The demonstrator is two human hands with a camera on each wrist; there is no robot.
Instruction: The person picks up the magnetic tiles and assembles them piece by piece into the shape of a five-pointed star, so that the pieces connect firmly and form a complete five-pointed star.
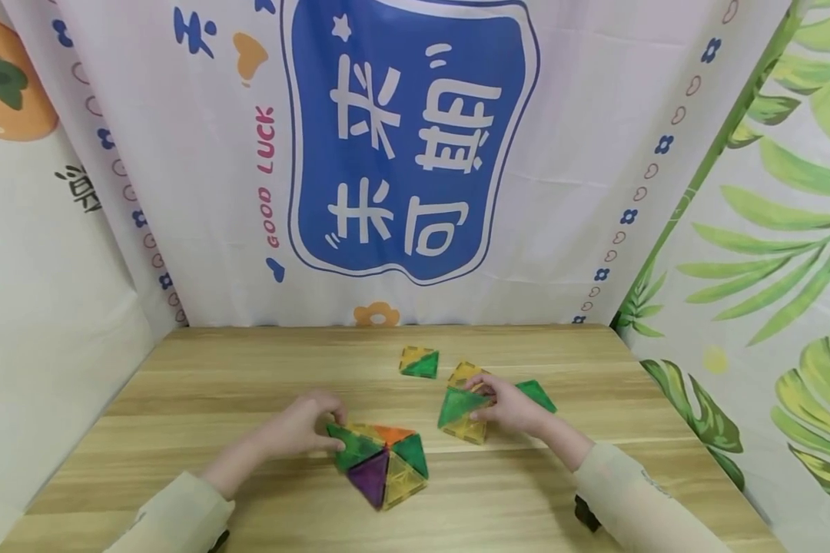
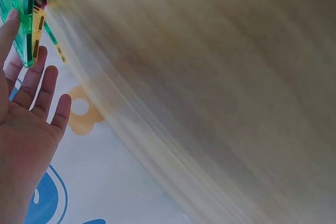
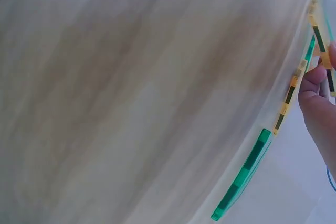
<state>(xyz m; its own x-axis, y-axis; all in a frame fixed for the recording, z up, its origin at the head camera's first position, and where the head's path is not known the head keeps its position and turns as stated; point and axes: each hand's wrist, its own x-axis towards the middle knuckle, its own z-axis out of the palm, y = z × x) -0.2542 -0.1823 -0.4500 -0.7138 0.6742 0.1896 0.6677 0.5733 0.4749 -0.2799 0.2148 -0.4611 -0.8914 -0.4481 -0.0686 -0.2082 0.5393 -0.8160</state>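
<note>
My left hand (image 1: 311, 424) pinches the green edge of a raised shape (image 1: 387, 461) built from triangular magnetic tiles in green, purple, yellow and orange. Close up in the left wrist view, the thumb lies on a green tile (image 2: 21, 22) and the other fingers are behind and below it. To the right, my right hand (image 1: 510, 405) holds a green and yellow pair of magnetic tiles (image 1: 462, 413), tilted up from the table. In the right wrist view the tile edge (image 3: 323, 45) stands between thumb and fingers; most of that hand is cut off.
A yellow tile (image 1: 465, 372) lies just behind the right hand, and a green tile (image 1: 536, 395) beside it. Farther back sits a yellow and green square (image 1: 419, 362). The wooden table (image 1: 249, 369) meets printed curtains (image 1: 235, 230) at its back and sides.
</note>
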